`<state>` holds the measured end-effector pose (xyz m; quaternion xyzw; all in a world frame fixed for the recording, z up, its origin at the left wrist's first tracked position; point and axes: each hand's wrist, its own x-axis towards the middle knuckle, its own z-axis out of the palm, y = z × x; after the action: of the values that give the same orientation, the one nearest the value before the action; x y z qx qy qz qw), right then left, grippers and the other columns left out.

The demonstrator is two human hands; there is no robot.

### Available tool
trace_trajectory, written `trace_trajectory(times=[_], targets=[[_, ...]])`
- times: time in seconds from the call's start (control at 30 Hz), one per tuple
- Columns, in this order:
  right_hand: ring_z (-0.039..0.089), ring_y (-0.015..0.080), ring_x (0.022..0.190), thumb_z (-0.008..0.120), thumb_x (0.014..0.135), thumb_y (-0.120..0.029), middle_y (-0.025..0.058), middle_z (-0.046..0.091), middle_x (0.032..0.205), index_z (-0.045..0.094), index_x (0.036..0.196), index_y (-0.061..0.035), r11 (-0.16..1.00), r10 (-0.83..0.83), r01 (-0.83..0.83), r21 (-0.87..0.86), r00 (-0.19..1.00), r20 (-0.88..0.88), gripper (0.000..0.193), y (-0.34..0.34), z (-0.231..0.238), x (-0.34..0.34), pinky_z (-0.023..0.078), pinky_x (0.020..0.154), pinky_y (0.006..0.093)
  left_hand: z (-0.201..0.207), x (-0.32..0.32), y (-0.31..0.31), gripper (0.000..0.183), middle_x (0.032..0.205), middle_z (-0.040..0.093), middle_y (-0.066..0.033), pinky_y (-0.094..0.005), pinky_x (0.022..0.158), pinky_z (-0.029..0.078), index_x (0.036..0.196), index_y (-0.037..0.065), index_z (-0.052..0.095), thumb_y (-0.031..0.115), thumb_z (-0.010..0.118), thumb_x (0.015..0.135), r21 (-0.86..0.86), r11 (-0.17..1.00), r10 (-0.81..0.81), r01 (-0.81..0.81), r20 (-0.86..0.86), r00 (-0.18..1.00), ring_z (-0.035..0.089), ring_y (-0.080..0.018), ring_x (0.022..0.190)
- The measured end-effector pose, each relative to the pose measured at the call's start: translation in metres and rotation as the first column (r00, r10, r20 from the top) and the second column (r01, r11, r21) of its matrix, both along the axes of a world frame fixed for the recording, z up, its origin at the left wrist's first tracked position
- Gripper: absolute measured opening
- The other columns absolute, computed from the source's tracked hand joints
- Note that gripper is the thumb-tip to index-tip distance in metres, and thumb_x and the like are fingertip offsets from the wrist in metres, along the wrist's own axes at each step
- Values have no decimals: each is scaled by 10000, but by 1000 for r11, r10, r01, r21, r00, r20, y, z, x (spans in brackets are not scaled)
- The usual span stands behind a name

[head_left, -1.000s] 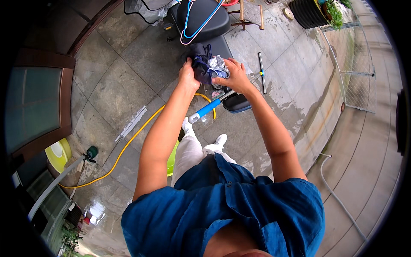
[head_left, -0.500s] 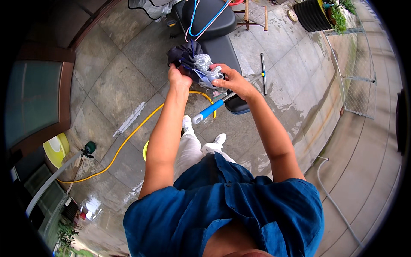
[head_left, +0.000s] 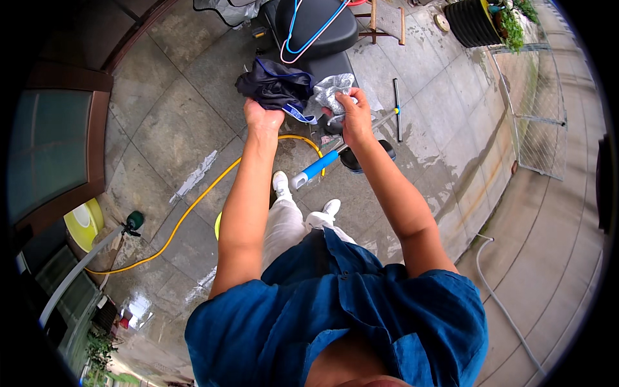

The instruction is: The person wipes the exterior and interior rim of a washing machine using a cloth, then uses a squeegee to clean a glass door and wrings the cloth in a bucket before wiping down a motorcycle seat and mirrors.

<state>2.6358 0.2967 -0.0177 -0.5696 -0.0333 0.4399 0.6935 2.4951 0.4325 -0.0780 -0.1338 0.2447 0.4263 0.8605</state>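
Note:
My left hand [head_left: 263,116] holds a bunched dark navy garment [head_left: 276,82] from below; a blue waistband-like strip hangs off its right side. In my right hand [head_left: 353,111], thumb and fingers are closed on a silver-grey patterned cloth [head_left: 332,90]. The two pieces lie close side by side, and I cannot tell whether they touch. Both are held above a black padded seat [head_left: 313,29]. On that seat rest a blue clothes hanger [head_left: 320,29] and a pink clothes hanger [head_left: 298,57].
Below my right hand slants a squeegee with a blue handle [head_left: 316,166], its blade [head_left: 397,109] on the tiles. A yellow hose [head_left: 193,209] curves over the wet floor. At the left are a yellow basin [head_left: 84,224] and a door [head_left: 51,148]; a folding stool [head_left: 389,22] stands far off.
My hands have moved apart, separating the silver-grey cloth from the dark garment. The right hand went slightly right, the left slightly left.

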Motion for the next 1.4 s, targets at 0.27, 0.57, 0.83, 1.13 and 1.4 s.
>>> trace_trajectory(times=[0.27, 0.57, 0.83, 1.13, 1.4], targets=[[666, 170, 758, 650, 856, -60, 84, 650, 916, 501, 1068, -69, 983, 47, -3, -186, 972, 230, 259, -22, -17, 63, 585, 572, 300, -38, -65, 32, 447, 1208, 628, -154, -513, 1061, 393, 1128, 41, 633, 347, 338, 987, -53, 996, 58, -67, -156, 986, 578, -324, 1146], [608, 222, 667, 633, 849, -123, 141, 629, 819, 560, 1086, -81, 822, 335, 185, -538, 607, 721, 252, 9, -73, 86, 473, 649, 371, -129, -115, 37, 345, 1031, 687, -98, -503, 899, 516, 961, 85, 673, 301, 404, 968, 94, 995, 8, -27, 195, 981, 656, -289, 964], [45, 386, 1467, 607, 888, -336, 54, 36, 1612, 287, 1477, -393, 139, 988, 26, -990, -73, 137, 673, -14, -157, 87, 218, 1052, 719, -161, 17, 48, 298, 808, 624, 3, -276, 597, 502, 883, 123, 618, 283, 399, 1004, -122, 992, 27, -40, -109, 994, 575, -127, 656], [20, 413, 1463, 603, 897, -334, 73, 7, 1612, 194, 1505, -392, 161, 979, 76, -984, -139, 149, 735, -22, -169, 84, 229, 1085, 664, -223, 165, 44, 388, 1322, 529, -1, -362, 1076, 323, 1322, 106, 522, 256, 562, 965, 307, 934, -52, 182, -388, 920, 444, -177, 1239], [48, 437, 1455, 605, 886, -284, 91, 32, 1610, 232, 1501, -363, 234, 967, 107, -966, -134, 219, 723, -21, -172, 78, 236, 1072, 672, -205, 138, -43, 362, 1278, 513, -96, -330, 977, 379, 1324, 70, 418, 222, 487, 1003, 278, 815, -104, 508, -793, 601, 486, -205, 1140]])
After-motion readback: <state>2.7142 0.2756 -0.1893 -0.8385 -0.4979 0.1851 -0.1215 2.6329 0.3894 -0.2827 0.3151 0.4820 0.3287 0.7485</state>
